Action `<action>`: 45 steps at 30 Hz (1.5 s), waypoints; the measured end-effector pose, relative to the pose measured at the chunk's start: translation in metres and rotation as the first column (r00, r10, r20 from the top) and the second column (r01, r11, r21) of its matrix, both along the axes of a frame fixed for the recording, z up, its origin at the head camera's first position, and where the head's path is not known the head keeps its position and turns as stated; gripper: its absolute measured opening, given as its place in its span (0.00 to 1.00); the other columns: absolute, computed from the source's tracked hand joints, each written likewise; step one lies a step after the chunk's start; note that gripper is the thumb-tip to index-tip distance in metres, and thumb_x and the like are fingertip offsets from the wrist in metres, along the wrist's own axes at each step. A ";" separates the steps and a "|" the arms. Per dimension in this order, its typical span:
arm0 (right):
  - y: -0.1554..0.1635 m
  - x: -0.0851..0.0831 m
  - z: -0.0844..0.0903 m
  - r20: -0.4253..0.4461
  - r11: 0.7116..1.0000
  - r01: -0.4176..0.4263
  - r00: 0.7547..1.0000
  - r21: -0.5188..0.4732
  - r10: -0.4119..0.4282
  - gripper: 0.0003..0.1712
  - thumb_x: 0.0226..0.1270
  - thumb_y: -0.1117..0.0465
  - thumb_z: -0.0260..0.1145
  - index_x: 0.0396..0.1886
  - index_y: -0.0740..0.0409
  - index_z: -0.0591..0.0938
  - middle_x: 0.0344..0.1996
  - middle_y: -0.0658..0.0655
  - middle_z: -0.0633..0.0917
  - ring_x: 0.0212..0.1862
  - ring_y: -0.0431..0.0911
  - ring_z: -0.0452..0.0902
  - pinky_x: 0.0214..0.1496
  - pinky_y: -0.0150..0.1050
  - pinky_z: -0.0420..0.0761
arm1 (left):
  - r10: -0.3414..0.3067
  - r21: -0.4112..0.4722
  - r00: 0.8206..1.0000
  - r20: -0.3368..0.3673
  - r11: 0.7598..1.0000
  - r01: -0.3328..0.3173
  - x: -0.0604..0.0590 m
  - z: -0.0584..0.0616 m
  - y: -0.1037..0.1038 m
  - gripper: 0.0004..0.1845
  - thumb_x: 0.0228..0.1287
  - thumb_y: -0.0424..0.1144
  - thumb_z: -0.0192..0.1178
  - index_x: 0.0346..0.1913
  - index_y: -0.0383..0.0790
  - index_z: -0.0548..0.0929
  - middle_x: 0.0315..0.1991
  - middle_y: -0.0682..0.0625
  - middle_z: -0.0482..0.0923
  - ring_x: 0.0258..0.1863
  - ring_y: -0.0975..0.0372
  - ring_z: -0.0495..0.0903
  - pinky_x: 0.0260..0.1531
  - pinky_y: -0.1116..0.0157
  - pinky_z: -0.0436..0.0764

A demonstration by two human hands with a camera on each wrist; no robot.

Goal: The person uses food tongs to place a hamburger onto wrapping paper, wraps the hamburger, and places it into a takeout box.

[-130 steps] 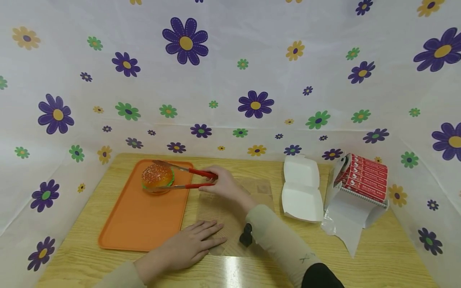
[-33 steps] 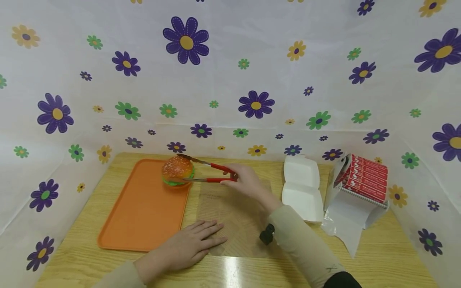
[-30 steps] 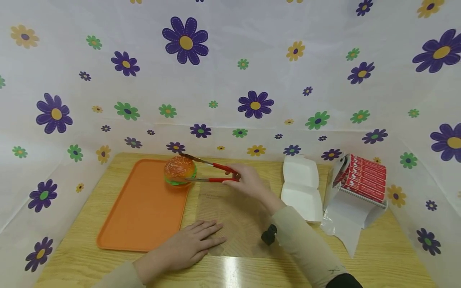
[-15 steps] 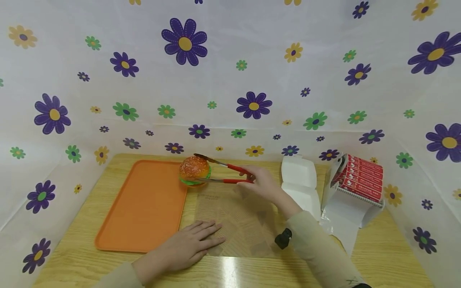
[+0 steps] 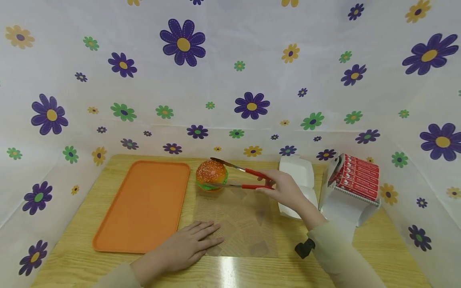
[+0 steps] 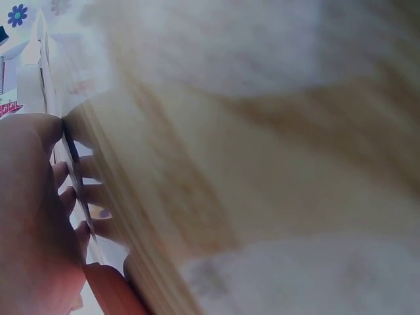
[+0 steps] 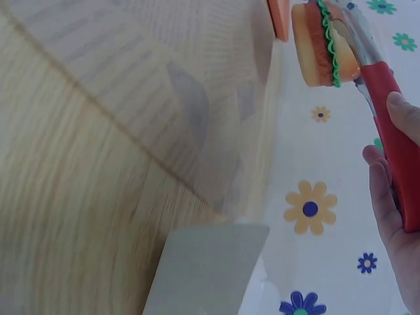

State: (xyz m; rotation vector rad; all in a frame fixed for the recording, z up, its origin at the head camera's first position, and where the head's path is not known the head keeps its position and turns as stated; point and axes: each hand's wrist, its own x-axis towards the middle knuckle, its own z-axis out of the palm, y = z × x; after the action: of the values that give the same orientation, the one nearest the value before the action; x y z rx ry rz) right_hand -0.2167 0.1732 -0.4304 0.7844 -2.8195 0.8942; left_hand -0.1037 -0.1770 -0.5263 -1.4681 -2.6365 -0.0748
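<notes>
Squeezing red tongs [image 5: 245, 179] in my right hand [image 5: 284, 190] around the soft, light burger [image 5: 211, 175] mid-bun, left hand [image 5: 187, 246] flat, fingers straight, on paper [image 5: 245, 224].

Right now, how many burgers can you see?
1. The burger is held in the tongs above the far edge of the paper, just right of the tray. None seems hidden.

Free worktop [image 5: 363, 256] lies in front of the right hand [image 5: 286, 192] and across the wrapping sheet [image 5: 239, 224], bounded left by the orange tray [image 5: 140, 208], right by the white box [image 5: 300, 176] and red-labelled dispenser [image 5: 354, 180], behind by the flowered cloth [image 5: 230, 80], with the left hand [image 5: 181, 250] pressing the sheet's near corner.
</notes>
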 end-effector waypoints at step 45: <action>0.064 0.069 -0.019 0.016 1.000 -0.020 1.000 -0.013 0.020 0.23 0.60 0.63 0.82 0.55 0.59 0.88 0.34 0.47 0.89 0.33 0.29 0.76 0.35 0.35 0.85 | -0.002 -0.021 1.000 -0.007 1.000 0.001 0.001 0.005 0.001 0.26 0.84 0.48 0.49 0.80 0.57 0.70 0.82 0.48 0.65 0.80 0.53 0.69 0.76 0.52 0.75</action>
State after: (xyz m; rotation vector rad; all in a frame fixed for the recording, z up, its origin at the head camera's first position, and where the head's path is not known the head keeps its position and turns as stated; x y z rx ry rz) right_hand -0.1480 0.2374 -0.4494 0.8085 -2.8218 0.9249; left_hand -0.1026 -0.1759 -0.5215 -1.4743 -2.6389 -0.0421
